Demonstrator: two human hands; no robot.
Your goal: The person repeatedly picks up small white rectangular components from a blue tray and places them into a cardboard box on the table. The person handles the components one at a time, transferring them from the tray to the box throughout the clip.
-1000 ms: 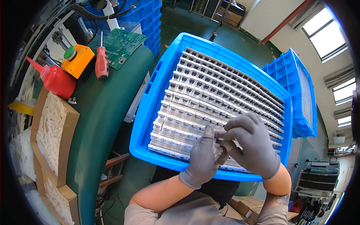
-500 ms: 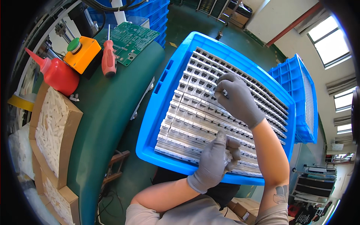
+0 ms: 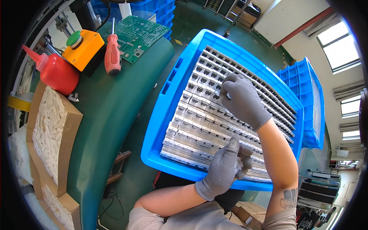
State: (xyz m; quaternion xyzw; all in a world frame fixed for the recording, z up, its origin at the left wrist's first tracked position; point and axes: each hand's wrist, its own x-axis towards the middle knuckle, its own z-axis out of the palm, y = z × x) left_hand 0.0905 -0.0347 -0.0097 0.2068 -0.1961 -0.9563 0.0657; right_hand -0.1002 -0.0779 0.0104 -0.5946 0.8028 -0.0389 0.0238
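Note:
My right hand [image 3: 245, 100], in a grey glove, is over the upper middle of a blue plastic crate [image 3: 153, 132]. Its thumb and fingertips are drawn together in a pinch; whatever is between them is hidden. Beneath it, rows of small white-and-grey parts with black inserts [image 3: 203, 92] fill the crate. Closer to me, my left hand [image 3: 224, 166], gloved alike, curls above the near rows with its thumb up. Small whitish pieces [image 3: 239, 165] show between its curled fingers.
Left of the crate runs a green-topped bench [image 3: 115, 103]. On it are cardboard boxes of white pieces [image 3: 50, 130], a red bottle [image 3: 59, 74], a yellow button box [image 3: 85, 51], a screwdriver [image 3: 112, 57] and a green circuit board [image 3: 140, 36]. Another blue crate [image 3: 304, 99] stands at right.
The whole view has shifted slightly. My left hand has moved a little to the right over the near rows. My right hand stays pinched over nearly the same spot.

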